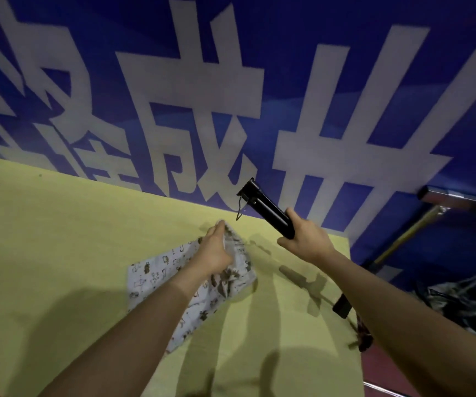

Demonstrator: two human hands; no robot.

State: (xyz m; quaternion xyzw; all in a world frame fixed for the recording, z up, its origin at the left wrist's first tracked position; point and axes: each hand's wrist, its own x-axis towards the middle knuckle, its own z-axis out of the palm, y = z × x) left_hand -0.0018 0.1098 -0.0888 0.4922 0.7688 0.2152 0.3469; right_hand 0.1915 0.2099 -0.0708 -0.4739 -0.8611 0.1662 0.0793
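Apparently the bagging step is in hand. The left hand (216, 250) pinches the far end of the cloth (156, 270), likely a pouch, which lies mid-table (59, 239), its far end lifted. The right hand (307, 239) grips the black stick (265, 209) in the air over the table's far right corner. Next, the mouth needs spreading and the stick aiming in. What the cloth holds cannot be told.

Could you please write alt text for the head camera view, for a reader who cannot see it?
A person's left hand grips one end of a printed white cloth lying on a yellow-green table, while the right hand holds a black folded stick raised above the table. A blue banner with large white characters fills the background.
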